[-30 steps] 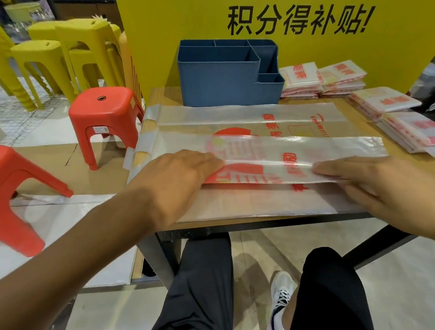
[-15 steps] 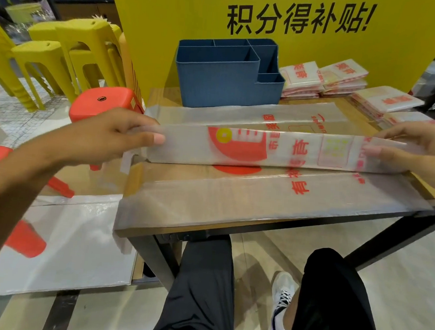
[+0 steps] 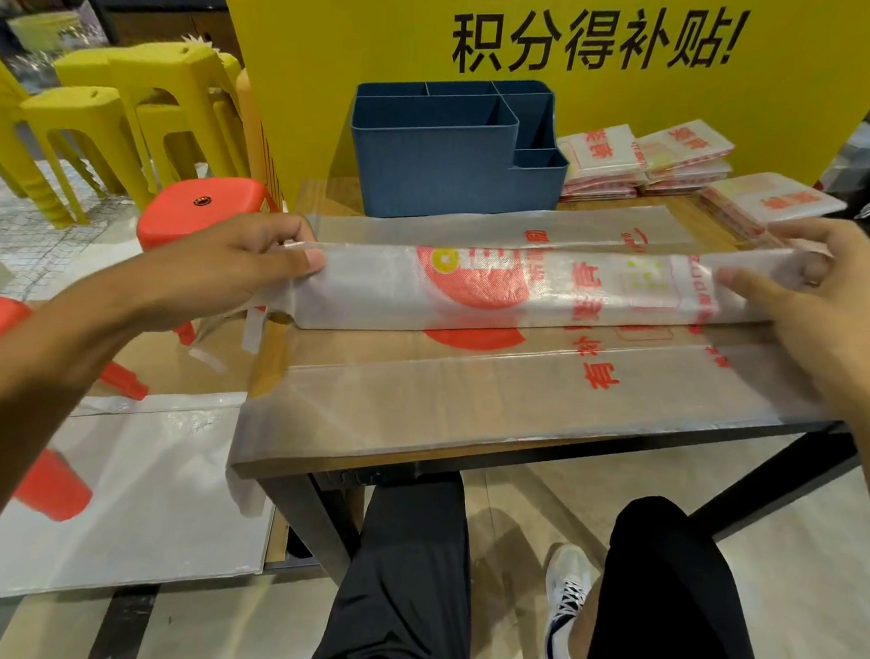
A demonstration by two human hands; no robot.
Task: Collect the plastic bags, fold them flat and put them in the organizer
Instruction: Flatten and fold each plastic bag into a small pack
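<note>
A seated person is folding a long translucent plastic bag with red print lengthwise on a wooden table. The left hand is pinching the bag's left end between thumb and fingers; the right hand is pinching the right end likewise, lifting the folded strip just above the part lying flat. Folded bags are lying in stacks at the far right, while the blue plastic compartmented organizer, far centre, appears to be holding none; this fold, further folds and all loading are remaining. Compared with a second earlier, both palms are no longer pressing the strip flat; half a second earlier it was already raised.
</note>
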